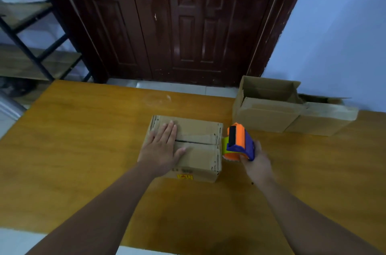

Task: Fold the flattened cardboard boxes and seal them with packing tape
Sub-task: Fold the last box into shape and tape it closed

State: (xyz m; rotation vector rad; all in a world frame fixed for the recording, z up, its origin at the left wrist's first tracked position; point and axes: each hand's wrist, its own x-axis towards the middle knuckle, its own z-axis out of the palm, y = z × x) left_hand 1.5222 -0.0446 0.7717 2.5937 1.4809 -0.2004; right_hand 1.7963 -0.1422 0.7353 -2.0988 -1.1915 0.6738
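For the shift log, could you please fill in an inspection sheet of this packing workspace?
Surface: wooden table, orange-brown.
Job's things: folded box, flaps closed, seam gap visible; tape dispenser at its right edge.
Clutter: open box and second box, far right.
Hands: left hand flat on folded box; right hand grips tape dispenser.
Cables: nothing seen.
Surroundings: dark door, blue wall, shelf rack at left.
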